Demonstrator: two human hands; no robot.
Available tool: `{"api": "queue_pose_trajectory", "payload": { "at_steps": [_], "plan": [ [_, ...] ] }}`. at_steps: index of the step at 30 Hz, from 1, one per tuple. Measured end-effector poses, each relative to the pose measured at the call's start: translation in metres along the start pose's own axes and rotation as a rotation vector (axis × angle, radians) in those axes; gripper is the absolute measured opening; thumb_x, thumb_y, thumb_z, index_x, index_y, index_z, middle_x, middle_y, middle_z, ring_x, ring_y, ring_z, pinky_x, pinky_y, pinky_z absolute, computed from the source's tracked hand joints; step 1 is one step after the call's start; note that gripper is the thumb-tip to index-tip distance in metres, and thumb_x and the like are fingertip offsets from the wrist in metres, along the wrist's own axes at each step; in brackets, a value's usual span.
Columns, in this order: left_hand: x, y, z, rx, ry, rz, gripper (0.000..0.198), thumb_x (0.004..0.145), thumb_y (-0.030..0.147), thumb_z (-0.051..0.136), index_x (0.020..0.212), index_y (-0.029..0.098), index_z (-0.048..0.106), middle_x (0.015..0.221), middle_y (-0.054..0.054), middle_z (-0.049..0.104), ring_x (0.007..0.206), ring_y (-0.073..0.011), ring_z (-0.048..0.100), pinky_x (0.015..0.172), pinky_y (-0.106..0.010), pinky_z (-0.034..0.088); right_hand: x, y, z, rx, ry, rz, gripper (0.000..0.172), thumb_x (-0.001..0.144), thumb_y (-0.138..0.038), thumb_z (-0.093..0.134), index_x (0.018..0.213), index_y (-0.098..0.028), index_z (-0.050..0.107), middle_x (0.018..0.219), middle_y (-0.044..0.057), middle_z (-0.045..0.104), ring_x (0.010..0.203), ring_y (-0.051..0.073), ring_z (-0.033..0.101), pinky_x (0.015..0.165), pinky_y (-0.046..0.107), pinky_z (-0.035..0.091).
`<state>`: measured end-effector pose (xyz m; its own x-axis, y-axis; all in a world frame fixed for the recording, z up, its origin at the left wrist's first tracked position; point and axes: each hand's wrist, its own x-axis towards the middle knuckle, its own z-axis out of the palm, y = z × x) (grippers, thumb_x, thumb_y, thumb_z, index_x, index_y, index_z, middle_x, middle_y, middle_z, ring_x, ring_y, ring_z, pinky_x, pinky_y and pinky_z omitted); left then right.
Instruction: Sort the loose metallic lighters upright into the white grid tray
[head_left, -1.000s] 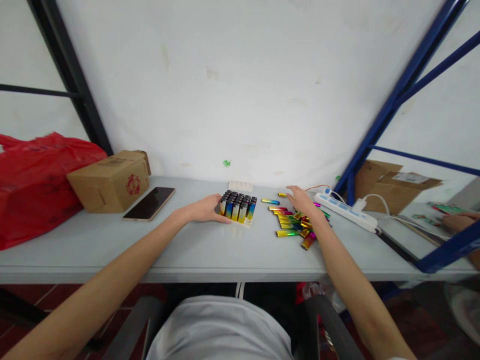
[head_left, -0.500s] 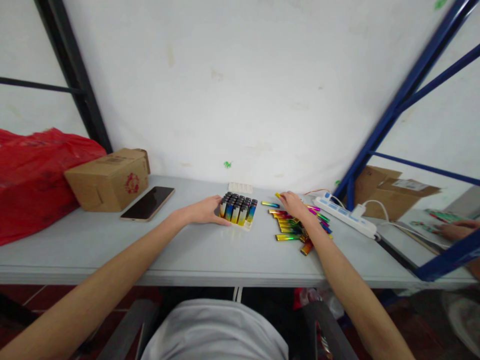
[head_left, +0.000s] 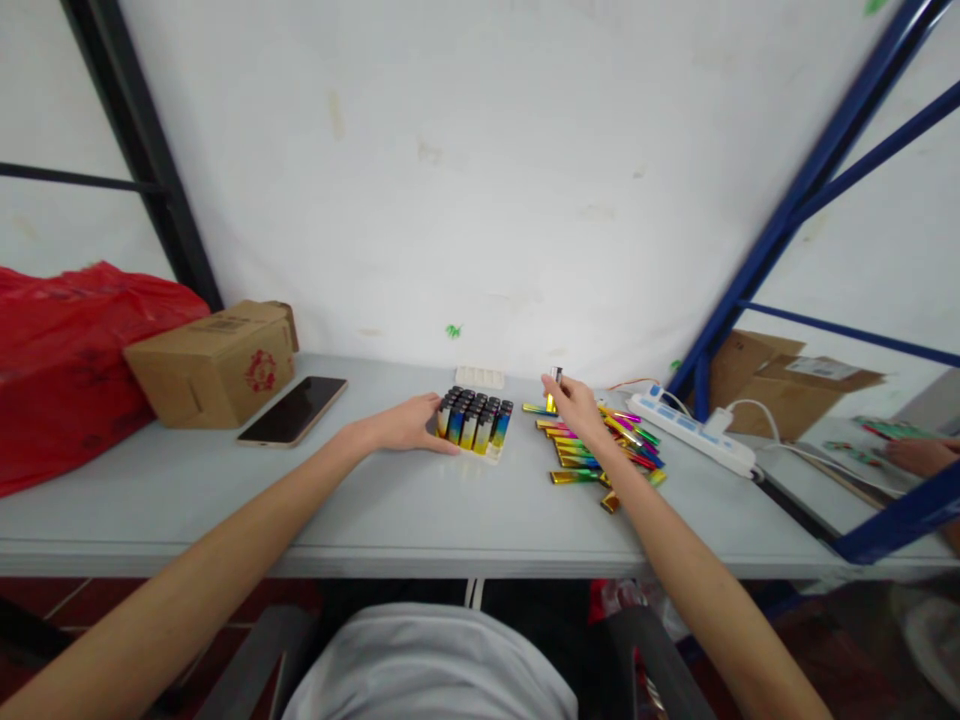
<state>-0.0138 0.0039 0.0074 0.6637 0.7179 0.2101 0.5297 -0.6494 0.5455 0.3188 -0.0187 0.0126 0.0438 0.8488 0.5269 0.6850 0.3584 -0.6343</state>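
Upright lighters [head_left: 474,422] with black tops and shiny yellow, blue and silver bodies stand in rows in a white tray [head_left: 492,454]. My left hand [head_left: 407,424] holds the left side of this tray, thumb at the front and fingers behind. To the right, my right hand [head_left: 576,404] pinches a single yellow lighter [head_left: 553,392], held upright with its top end up, above the table. Below and beside that hand lies a loose pile of shiny coloured lighters [head_left: 574,461], partly hidden by my wrist and forearm.
A second white tray [head_left: 480,377] lies against the wall. Leftward are a phone [head_left: 294,411], a cardboard box [head_left: 214,365] and a red bag [head_left: 82,370]. A white power strip [head_left: 686,432] lies right of the pile, by a blue metal frame [head_left: 780,230]. Another person's hand [head_left: 919,455] shows beyond.
My right hand has lifted the yellow lighter from the far edge of the pile, moved slightly left and turned it upright. My left hand stays at the tray.
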Motion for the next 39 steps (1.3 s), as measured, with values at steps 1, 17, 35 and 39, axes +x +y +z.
{"api": "queue_pose_trajectory", "payload": {
  "at_steps": [1, 17, 35, 39],
  "plan": [
    [0.0, -0.001, 0.0, -0.006, -0.001, 0.002, 0.078, 0.058, 0.07, 0.084, 0.117, 0.022, 0.069, 0.112, -0.008, 0.073, 0.104, -0.0318, 0.068, 0.095, -0.036, 0.052, 0.0, -0.001, 0.003, 0.065, -0.031, 0.003, 0.058, 0.094, -0.07, 0.044, 0.073, -0.019, 0.061, 0.062, 0.0, 0.055, 0.061, 0.016, 0.051, 0.061, 0.027, 0.04],
    [0.001, -0.001, 0.001, -0.012, -0.003, 0.036, 0.077, 0.061, 0.069, 0.083, 0.12, 0.022, 0.068, 0.112, -0.007, 0.074, 0.103, -0.0311, 0.068, 0.093, -0.036, 0.052, -0.017, -0.04, 0.021, 0.663, -0.206, 0.378, 0.057, 0.091, -0.062, 0.046, 0.053, -0.024, 0.029, 0.047, -0.009, 0.018, 0.04, 0.005, 0.013, 0.038, 0.021, 0.01],
    [0.0, -0.001, 0.0, -0.047, -0.027, 0.053, 0.079, 0.062, 0.066, 0.083, 0.125, 0.021, 0.066, 0.114, -0.007, 0.074, 0.106, -0.0322, 0.068, 0.095, -0.037, 0.053, -0.021, -0.056, 0.01, 0.82, -0.294, 0.133, 0.054, 0.085, -0.076, 0.056, 0.098, -0.023, 0.059, 0.066, -0.006, 0.044, 0.047, 0.01, 0.041, 0.042, 0.024, 0.04],
    [0.001, -0.003, 0.001, -0.035, -0.008, 0.046, 0.08, 0.061, 0.066, 0.084, 0.124, 0.021, 0.067, 0.113, -0.007, 0.074, 0.105, -0.0319, 0.068, 0.094, -0.036, 0.053, -0.025, -0.063, 0.006, 0.62, -0.301, -0.027, 0.054, 0.088, -0.073, 0.056, 0.088, -0.02, 0.063, 0.079, 0.002, 0.058, 0.068, 0.015, 0.055, 0.057, 0.026, 0.049]
  ]
}}
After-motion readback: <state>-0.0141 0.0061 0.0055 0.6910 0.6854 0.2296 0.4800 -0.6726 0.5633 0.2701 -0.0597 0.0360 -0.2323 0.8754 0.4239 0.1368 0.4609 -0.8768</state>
